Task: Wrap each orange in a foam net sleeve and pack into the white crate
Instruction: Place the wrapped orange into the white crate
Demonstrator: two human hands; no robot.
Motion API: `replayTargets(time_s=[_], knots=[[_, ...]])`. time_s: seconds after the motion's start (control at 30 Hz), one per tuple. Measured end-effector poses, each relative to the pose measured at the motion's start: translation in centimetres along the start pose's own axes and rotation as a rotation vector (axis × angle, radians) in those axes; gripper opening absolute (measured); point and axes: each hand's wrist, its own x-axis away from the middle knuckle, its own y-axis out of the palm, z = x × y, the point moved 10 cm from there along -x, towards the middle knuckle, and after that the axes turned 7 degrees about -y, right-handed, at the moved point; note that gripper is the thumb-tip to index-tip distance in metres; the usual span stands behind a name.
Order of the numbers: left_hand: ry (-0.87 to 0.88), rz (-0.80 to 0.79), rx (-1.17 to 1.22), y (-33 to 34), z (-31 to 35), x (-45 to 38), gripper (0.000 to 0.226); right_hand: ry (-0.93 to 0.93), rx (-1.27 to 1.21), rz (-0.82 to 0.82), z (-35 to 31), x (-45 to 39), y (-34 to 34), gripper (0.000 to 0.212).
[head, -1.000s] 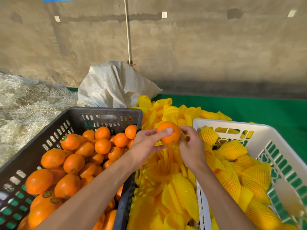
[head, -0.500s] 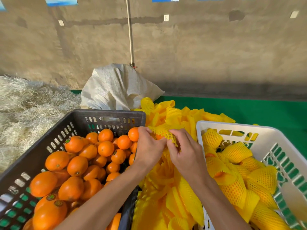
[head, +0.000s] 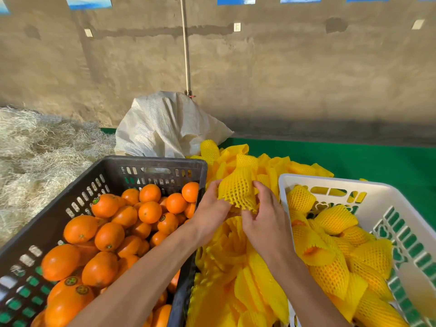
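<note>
Between the two crates I hold an orange fully covered by a yellow foam net sleeve (head: 237, 188). My left hand (head: 212, 211) grips its left side and my right hand (head: 265, 217) grips its right side and lower frilled edge. The fruit itself is hidden under the net. A black crate (head: 59, 220) on the left is full of bare oranges (head: 109, 236). The white crate (head: 398, 204) on the right holds several net-wrapped oranges (head: 336, 219). A heap of flat yellow foam net sleeves (head: 236, 267) lies between the crates under my hands.
A white woven sack (head: 165, 128) stands behind the black crate against a concrete wall. Straw (head: 35, 156) is piled at the left. A green surface (head: 365, 159) stretches behind the white crate. A thin pole (head: 186, 48) runs up the wall.
The bare orange held a second ago is now covered: the net sleeve was pulled over it and both hands moved down along its sides.
</note>
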Motion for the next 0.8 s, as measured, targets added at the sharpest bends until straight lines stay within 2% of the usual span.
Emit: replayTargets(time_s=[0.1,0.23,0.3,0.4,0.5,0.53,0.57,0.67,0.73,0.8], knots=[[-0.009,-0.049,0.003,0.9,-0.3,-0.2,0.058,0.071,0.022,-0.036,1.0,-0.1,0.4,0.054],[-0.030,0.130,-0.006,-0.7,-0.7,-0.4,0.058,0.078,0.018,0.010,0.9,-0.1,0.0,0.046],[-0.032,0.174,-0.023,-1.2,-0.7,-0.3,0.061,0.054,-0.019,0.052,0.5,0.0,-0.2,0.049],[0.073,0.162,-0.132,-1.0,0.4,0.2,0.063,0.117,-0.188,0.039,0.3,0.7,0.4,0.078],[0.200,0.130,-0.279,-0.5,1.9,0.8,0.064,0.341,-0.329,-0.035,2.2,1.2,2.3,0.105],[0.240,0.100,-0.320,-0.1,2.3,1.0,0.062,0.430,-0.421,-0.051,2.8,1.4,2.9,0.107],[0.270,0.056,-0.347,0.4,2.5,1.1,0.061,0.494,-0.570,-0.037,3.2,1.4,3.4,0.098],[0.303,-0.077,-0.368,2.5,2.3,1.7,0.061,0.688,-1.095,0.170,4.3,1.8,4.0,0.032],[0.338,-0.102,-0.406,3.4,2.2,2.0,0.055,0.867,-1.263,0.287,5.6,2.9,4.4,0.020],[0.357,-0.078,-0.423,3.5,2.3,2.2,0.042,0.922,-1.411,0.384,6.5,2.9,4.5,0.025]])
